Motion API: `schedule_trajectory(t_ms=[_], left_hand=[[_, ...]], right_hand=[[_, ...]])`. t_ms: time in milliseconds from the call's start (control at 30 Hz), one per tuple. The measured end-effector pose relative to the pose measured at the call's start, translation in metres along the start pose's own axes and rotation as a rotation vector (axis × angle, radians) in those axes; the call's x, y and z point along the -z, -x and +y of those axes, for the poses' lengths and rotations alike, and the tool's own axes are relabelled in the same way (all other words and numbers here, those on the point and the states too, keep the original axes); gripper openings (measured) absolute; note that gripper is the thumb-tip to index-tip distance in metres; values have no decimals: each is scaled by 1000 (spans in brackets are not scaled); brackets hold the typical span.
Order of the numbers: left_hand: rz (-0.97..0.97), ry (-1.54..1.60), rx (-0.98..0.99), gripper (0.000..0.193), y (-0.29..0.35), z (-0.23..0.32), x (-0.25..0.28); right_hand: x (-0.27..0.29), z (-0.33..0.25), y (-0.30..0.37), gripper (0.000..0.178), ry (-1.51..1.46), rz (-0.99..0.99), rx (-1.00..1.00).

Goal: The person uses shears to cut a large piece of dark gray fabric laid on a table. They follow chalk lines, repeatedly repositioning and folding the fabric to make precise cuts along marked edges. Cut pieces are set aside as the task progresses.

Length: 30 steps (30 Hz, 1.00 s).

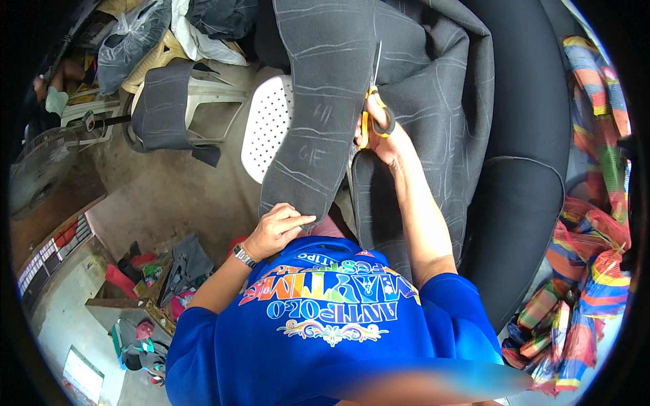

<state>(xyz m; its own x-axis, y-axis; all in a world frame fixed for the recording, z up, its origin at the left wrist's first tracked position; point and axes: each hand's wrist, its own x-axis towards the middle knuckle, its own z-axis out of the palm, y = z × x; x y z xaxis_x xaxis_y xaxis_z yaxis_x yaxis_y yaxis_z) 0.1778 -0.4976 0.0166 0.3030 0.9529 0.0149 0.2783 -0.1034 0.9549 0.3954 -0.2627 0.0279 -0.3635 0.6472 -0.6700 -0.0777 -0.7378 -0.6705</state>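
Observation:
Across my lap and a white perforated plastic seat (261, 132) lies a long strip of dark grey fabric (311, 88), marked with pale chalk lines. My left hand (274, 231), with a metal-band watch at the wrist, pinches the strip's near end between thumb and fingers. Yellow-and-black scissors (373, 92) are in my right hand (389, 145), its fingers through the handles. One blade points away from me along the strip's right edge; the other blade cannot be made out. Right of the scissors, a larger chalk-lined piece of the same fabric (433, 135) hangs in folds.
A black padded sofa-like form (525, 135) runs along my right. Beyond it lie bundles of multicoloured striped material (582, 284). At the left stand a pale plastic chair (210, 91) draped with a dark cut piece (162, 108), and a fan (44, 159). Plastic bags (135, 44) lie far left.

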Motion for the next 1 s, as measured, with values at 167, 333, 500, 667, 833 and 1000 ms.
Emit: schedule_trajectory(t_ms=[167, 333, 500, 667, 833, 1000], left_hand=[[30, -2, 11, 35, 3, 0, -1], [30, -15, 9, 32, 5, -2, -1], [-15, -14, 23, 32, 10, 0, 0], [20, -18, 13, 33, 12, -4, 1], [2, -26, 22, 33, 17, -8, 0], [-41, -27, 31, 33, 21, -9, -2]], right_hand=[[-2, -3, -12, 41, -48, -24, 61], [7, -7, -12, 31, 48, -15, 32], [4, -24, -21, 42, -29, -18, -3], [7, -35, -30, 37, 59, -111, 36], [10, -31, -33, 43, 131, -83, 42], [5, -51, -52, 44, 73, -167, -102]])
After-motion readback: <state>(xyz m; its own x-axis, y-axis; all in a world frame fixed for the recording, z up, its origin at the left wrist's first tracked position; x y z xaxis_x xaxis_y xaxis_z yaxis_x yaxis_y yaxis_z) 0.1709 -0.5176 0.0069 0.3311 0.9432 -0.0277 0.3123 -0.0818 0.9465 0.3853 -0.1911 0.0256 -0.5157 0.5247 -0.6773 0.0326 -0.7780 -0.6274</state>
